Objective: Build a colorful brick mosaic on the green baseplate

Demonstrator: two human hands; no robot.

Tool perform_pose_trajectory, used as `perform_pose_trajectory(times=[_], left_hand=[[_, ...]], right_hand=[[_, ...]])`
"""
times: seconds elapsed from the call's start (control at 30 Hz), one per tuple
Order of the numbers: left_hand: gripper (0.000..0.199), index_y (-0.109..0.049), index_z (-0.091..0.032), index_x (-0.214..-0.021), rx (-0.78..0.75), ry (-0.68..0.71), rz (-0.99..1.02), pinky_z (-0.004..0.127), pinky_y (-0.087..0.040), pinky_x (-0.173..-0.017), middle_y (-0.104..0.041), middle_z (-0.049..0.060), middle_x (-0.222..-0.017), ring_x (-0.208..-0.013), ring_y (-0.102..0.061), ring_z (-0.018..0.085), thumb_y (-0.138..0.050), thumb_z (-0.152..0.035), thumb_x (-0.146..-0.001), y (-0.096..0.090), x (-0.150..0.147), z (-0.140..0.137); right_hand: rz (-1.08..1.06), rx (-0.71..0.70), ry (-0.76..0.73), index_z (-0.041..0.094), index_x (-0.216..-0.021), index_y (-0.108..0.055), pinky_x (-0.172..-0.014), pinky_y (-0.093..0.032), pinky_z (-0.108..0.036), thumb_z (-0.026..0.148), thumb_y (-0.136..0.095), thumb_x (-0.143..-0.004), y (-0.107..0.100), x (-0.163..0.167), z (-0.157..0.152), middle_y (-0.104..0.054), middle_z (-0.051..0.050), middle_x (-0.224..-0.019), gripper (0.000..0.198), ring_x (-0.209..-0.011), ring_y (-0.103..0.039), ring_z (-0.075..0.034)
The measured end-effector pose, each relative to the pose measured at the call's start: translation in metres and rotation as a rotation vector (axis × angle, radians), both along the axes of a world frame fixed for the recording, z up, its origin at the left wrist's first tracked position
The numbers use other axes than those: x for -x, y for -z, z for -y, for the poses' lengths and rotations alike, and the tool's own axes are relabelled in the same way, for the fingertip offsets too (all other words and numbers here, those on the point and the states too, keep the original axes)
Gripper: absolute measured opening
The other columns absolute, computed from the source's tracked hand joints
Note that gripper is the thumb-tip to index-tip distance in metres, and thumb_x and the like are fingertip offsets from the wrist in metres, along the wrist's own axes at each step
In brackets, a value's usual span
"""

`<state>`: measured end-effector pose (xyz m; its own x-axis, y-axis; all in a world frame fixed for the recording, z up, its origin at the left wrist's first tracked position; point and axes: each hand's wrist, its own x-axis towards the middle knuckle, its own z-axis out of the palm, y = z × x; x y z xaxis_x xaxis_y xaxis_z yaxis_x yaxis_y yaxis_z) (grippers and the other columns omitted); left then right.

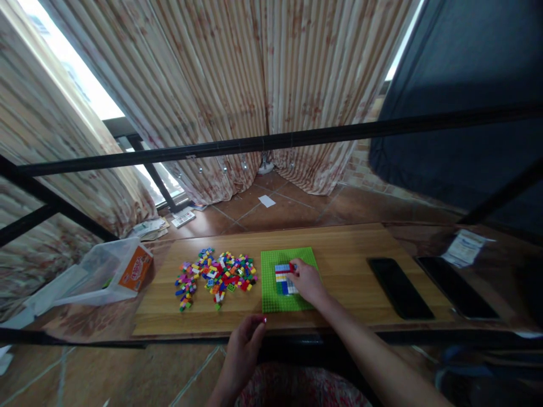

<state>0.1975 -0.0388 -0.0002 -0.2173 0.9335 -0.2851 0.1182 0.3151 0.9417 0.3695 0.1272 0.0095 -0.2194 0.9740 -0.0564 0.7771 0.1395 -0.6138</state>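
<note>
A green baseplate (268, 282) lies on the wooden board, bearing a small patch of bricks (281, 277) in light blue, red, yellow, white, dark blue and green. Over the patch's right side is my right hand (306, 281), its fingertips pinched on a red brick (292, 267) at the upper right of the patch. Whether that brick is pressed down I cannot tell. Close to the board's front edge, below the baseplate, my left hand (246, 338) is closed, with a small pinkish-red brick (264, 320) showing at its fingertips.
Mixed loose bricks (229, 271) are heaped left of the baseplate on the wooden board (339, 254). A clear plastic bin (106, 271) with an orange label stands farther left. Two dark phone-like slabs (400, 288) lie at right. A black metal rail (254, 144) crosses behind the board.
</note>
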Motion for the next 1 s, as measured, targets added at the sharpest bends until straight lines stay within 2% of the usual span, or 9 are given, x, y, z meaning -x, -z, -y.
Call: perform_pose_trajectory(times=[0.17, 0.33, 0.5, 0.7, 0.87, 1.0], left_hand=[[0.049, -0.065, -0.015, -0.089, 0.039, -0.022, 0.013, 0.022, -0.034, -0.050, -0.053, -0.002, -0.060, -0.054, -0.047, 0.012, -0.061, -0.060, -0.071, 0.006, 0.004, 0.007], [0.052, -0.067, -0.015, -0.086, 0.056, -0.035, -0.004, 0.023, -0.036, -0.051, -0.054, -0.001, -0.058, -0.056, -0.049, 0.014, -0.062, -0.064, -0.067, 0.000, 0.003, 0.006], [0.048, -0.068, -0.016, -0.085, 0.054, -0.025, -0.013, 0.024, -0.039, -0.054, -0.055, -0.001, -0.059, -0.058, -0.051, 0.014, -0.062, -0.060, -0.068, -0.006, 0.002, 0.004], [0.044, -0.068, -0.015, -0.084, 0.030, -0.022, 0.003, 0.023, -0.039, -0.054, -0.054, -0.001, -0.057, -0.057, -0.051, 0.014, -0.063, -0.056, -0.070, -0.002, -0.002, 0.000], [0.046, -0.065, -0.014, -0.088, 0.032, -0.009, 0.088, 0.021, -0.035, -0.051, -0.051, -0.003, -0.059, -0.054, -0.044, 0.010, -0.063, -0.057, -0.070, -0.001, -0.005, -0.007], [0.049, -0.063, -0.013, -0.087, 0.023, -0.052, 0.181, 0.021, -0.031, -0.050, -0.049, -0.004, -0.059, -0.052, -0.040, 0.008, -0.067, -0.057, -0.066, -0.010, -0.007, -0.013]], right_hand=[[-0.016, 0.007, -0.035, 0.016, -0.114, -0.062, -0.065, -0.037, -0.025, 0.019, -0.061, -0.078, 0.001, -0.001, 0.000, -0.067, -0.001, -0.075, 0.036, -0.069, -0.059, -0.016], [-0.046, 0.037, -0.058, 0.016, -0.109, -0.066, -0.064, -0.038, -0.024, 0.017, -0.066, -0.074, -0.001, -0.002, -0.007, -0.066, 0.000, -0.072, 0.035, -0.066, -0.058, -0.014], [-0.078, 0.080, -0.065, 0.017, -0.106, -0.068, -0.060, -0.039, -0.022, 0.017, -0.069, -0.070, 0.000, -0.005, -0.011, -0.066, 0.001, -0.071, 0.036, -0.062, -0.056, -0.012], [-0.105, 0.107, -0.055, 0.016, -0.106, -0.069, -0.061, -0.040, -0.023, 0.016, -0.070, -0.068, 0.003, -0.004, -0.012, -0.066, 0.000, -0.073, 0.038, -0.063, -0.057, -0.013], [-0.116, 0.096, -0.050, 0.017, -0.109, -0.069, -0.065, -0.042, -0.025, 0.019, -0.069, -0.070, -0.001, -0.006, -0.010, -0.067, -0.002, -0.076, 0.039, -0.066, -0.058, -0.014], [-0.129, 0.070, -0.052, 0.016, -0.116, -0.065, -0.066, -0.043, -0.027, 0.024, -0.066, -0.074, -0.003, -0.008, -0.005, -0.065, -0.001, -0.071, 0.043, -0.066, -0.058, -0.016]])
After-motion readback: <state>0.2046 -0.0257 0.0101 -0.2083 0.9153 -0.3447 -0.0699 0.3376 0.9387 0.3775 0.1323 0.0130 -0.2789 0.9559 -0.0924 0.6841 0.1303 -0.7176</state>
